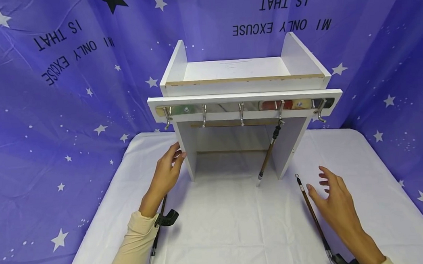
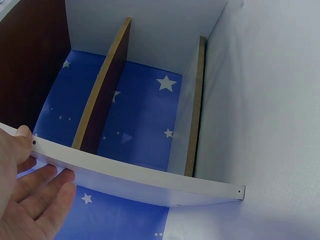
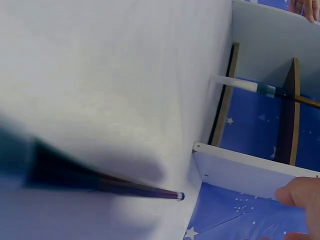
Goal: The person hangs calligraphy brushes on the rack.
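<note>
A white wooden shelf (image 1: 243, 88) with a row of metal hooks (image 1: 241, 114) stands on the white table. My left hand (image 1: 165, 173) holds its left side panel (image 2: 130, 175), thumb at the front edge and fingers on the outside. A brown-handled calligraphy brush (image 1: 268, 156) hangs tip down from the fourth hook from the left. My right hand (image 1: 336, 205) is in the air with relaxed, spread fingers, holding nothing. Beside it, a second brush (image 1: 311, 210), with a loop at its end, lies on the table. A third brush (image 1: 154, 248) lies below the left forearm, partly hidden.
White cloth covers the table (image 1: 232, 227). A purple curtain (image 1: 85, 95) with stars and lettering surrounds the back and sides. The shelf has an upper tray (image 1: 233, 69) and a space underneath. Black wrist camera mounts (image 1: 167, 218) sit by the wrists.
</note>
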Demonstrator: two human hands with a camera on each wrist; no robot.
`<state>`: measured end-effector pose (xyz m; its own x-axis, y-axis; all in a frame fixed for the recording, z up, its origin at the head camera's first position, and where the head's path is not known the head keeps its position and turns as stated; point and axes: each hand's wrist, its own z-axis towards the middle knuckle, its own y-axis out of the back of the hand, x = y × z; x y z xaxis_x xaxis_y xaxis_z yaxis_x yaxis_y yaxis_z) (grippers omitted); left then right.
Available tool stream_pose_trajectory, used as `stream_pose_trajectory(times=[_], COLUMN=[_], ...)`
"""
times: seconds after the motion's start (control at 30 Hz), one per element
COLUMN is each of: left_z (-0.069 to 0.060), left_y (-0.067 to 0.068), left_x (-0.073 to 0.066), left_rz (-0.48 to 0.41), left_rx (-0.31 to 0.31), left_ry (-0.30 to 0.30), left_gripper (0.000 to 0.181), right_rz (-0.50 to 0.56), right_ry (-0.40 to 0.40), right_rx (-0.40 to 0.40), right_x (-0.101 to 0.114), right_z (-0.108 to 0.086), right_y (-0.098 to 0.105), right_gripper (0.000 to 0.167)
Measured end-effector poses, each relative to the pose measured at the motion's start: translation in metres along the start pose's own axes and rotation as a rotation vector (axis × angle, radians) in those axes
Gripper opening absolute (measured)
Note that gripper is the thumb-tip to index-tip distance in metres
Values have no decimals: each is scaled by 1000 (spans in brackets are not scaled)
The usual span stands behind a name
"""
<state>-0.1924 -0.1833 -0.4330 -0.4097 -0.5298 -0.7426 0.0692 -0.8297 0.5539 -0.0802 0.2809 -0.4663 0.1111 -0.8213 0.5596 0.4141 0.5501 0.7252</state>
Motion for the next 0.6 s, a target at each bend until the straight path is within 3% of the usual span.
stream_pose_trajectory(times=[0.6], left_z=[-1], left_y=[0], left_x=[-2], left_rz=[-10], left_rx=[-9], left_ry=[3], left_gripper=[45], right_rz=[-85], right_ry=[-66], right_rx=[223], right_x=[-20], right_z=[-27], right_y=[4], right_gripper=[66])
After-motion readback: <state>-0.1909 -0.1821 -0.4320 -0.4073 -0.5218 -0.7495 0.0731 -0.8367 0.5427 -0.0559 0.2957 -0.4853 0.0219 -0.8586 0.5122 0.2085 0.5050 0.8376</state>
